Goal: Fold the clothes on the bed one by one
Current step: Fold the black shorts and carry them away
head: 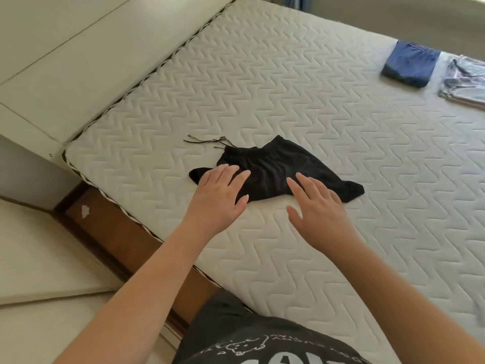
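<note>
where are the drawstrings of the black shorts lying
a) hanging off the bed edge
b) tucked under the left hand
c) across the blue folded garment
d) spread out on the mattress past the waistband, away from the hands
d: the drawstrings trail over the mattress beyond the waistband of the black shorts, clear of both hands.
</note>
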`<state>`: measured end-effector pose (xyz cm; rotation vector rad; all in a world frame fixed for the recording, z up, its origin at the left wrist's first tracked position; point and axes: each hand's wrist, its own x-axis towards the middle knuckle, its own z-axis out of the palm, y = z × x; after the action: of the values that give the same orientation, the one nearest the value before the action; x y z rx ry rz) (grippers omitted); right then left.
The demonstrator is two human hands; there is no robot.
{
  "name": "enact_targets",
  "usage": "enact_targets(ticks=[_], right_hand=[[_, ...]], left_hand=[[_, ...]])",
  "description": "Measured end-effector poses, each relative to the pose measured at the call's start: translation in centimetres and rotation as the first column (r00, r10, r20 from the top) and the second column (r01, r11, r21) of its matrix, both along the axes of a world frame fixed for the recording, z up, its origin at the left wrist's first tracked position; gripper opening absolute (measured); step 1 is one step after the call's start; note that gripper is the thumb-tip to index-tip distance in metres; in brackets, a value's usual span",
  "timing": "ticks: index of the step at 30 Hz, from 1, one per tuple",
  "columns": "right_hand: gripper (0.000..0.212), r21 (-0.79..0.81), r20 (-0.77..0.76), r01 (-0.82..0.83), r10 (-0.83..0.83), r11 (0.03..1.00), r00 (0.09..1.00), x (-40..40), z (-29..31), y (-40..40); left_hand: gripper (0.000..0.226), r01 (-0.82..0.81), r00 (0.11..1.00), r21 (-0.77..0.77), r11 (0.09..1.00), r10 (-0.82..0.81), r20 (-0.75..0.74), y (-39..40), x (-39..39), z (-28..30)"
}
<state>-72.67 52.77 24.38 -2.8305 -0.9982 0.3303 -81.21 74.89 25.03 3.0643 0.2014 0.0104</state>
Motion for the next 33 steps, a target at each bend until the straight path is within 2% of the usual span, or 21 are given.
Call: enact_targets(ticks=[5,10,15,21,26,30,33], right_hand=[[0.061,-0.014,-0.009,-0.009,0.009,1.0,1.0,1.5,-1.1,3.1],[0.063,-0.058,-0.022,0.044,-0.045,0.997,0.999,4.1,-3.2,7.9],[0.064,-0.096,-0.025,0.169,-0.172,0.981,0.985,6.1,-5.7,14.6],[0.065,-0.143,-0.033,0.258,-0.266,0.955,0.964,8.5,-9.4,21.2],[0.065,-0.165,-0.057,0.331,-0.344,0.929,0.937,10.9,-13.1,23.8],[0.068,-0.227,-0.074,0.298,-0.321,0.927,0.944,11.3,-17.2,24.3],[0.069,-0.243,-0.101,0.27,-0.301,0.932,0.948,12.1,-20.1,24.3]], left_hand=[[0.053,0.005,1.0,-0.037,0.999,-0.005,0.001,2.1,1.1,-1.3],[0.054,0.02,0.999,-0.085,0.996,-0.024,-0.044,8.0,3.9,-4.3],[0.056,0.143,0.98,-0.117,0.983,-0.157,-0.123,16.0,9.3,-7.5],[0.055,0.258,0.953,-0.103,0.961,-0.271,-0.136,23.4,15.5,-10.6],[0.057,0.274,0.937,-0.109,0.956,-0.291,-0.195,24.9,19.5,-15.0],[0.056,0.259,0.918,-0.215,0.942,-0.309,-0.247,24.7,21.5,-19.4],[0.057,0.273,0.901,-0.217,0.937,-0.328,-0.285,24.4,22.7,-22.8]])
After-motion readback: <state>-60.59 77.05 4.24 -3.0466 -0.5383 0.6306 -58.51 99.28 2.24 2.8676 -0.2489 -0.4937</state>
